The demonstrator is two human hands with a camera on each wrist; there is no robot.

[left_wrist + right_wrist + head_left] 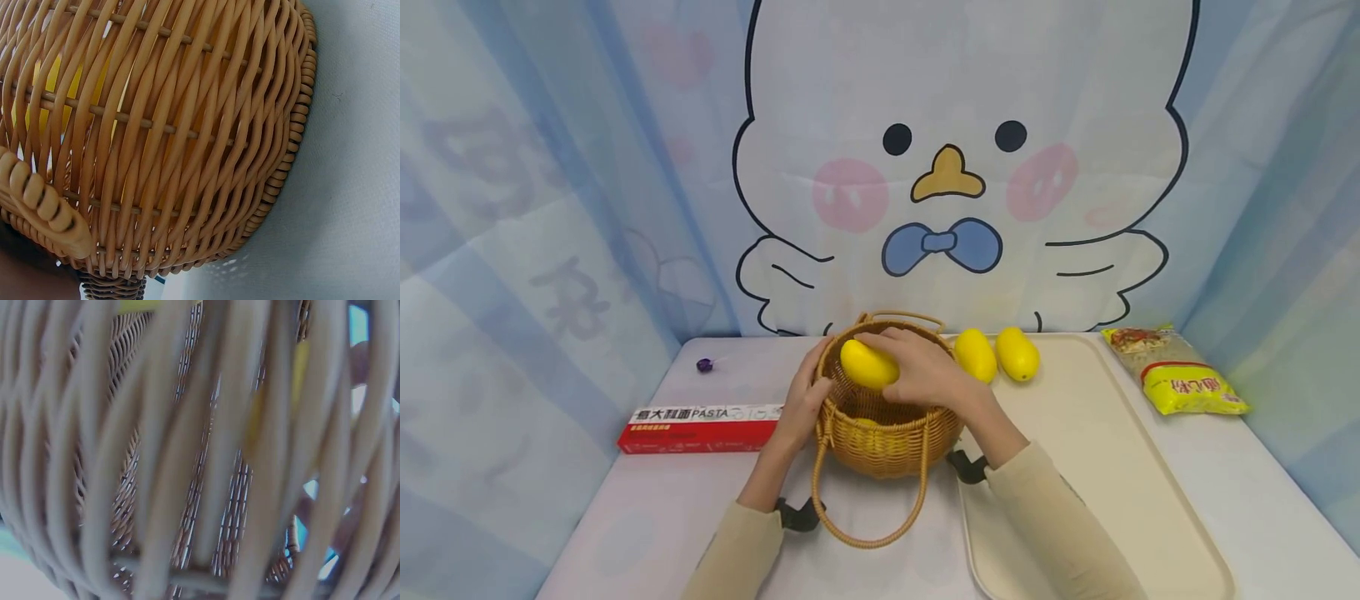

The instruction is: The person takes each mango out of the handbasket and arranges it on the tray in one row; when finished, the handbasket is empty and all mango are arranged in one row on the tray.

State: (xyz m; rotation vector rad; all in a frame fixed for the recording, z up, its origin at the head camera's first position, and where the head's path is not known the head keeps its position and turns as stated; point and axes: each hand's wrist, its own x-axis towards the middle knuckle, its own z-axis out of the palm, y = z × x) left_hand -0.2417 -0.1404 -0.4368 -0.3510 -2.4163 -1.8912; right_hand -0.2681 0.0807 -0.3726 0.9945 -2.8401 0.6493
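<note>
A woven wicker basket [887, 450] stands upright, one handle flopped toward the near side and the other at the back. My left hand [799, 410] grips its left rim. Over the opening, my right hand [922, 368] holds a yellow mango [865, 364] between thumb and fingers. Some yellow fruit [867, 422] shows low inside the basket; most of it is hidden by the near wall. In the left wrist view, yellow [53, 94] appears through the weave. Basket strands [162, 456] fill the right wrist view, with bits of yellow behind them.
Two mangoes [975, 356] [1018, 354] lie at the far left of a cream tray [1097, 467], right of the basket. A red-and-white pasta box [700, 435] is on the left, below a small purple lollipop [704, 365]. A yellow food packet [1180, 375] lies far right.
</note>
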